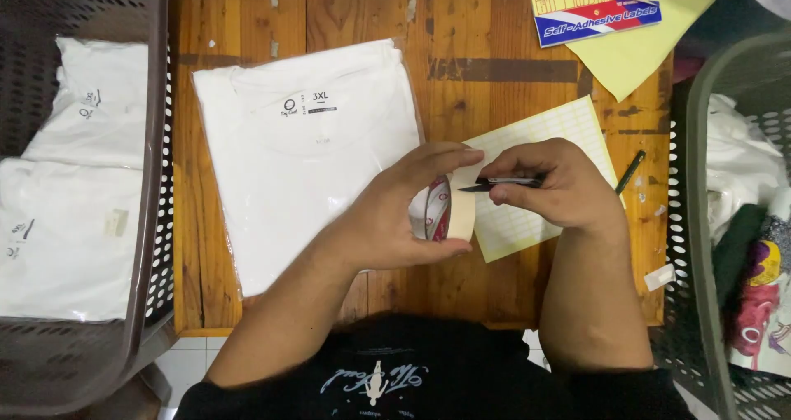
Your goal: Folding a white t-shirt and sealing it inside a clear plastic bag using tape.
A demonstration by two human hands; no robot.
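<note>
My left hand (394,214) grips a roll of cream masking tape (458,207) upright over the wooden table (461,82), thumb stretched along the roll's top. My right hand (560,185) pinches a small dark-handled cutter (498,183), its blade tip touching the tape at the roll's upper edge. Both hands hover above a pale yellow sheet of small labels (568,131). A folded white T-shirt in a clear plastic bag (309,156) lies flat on the table just left of my left hand.
A brown perforated basket (124,337) at left holds more bagged white shirts (70,197). A grey basket (700,181) at right holds mixed clothing. A label pack (593,8) on yellow paper lies top right; a dark pen (631,171) rests beside the sheet.
</note>
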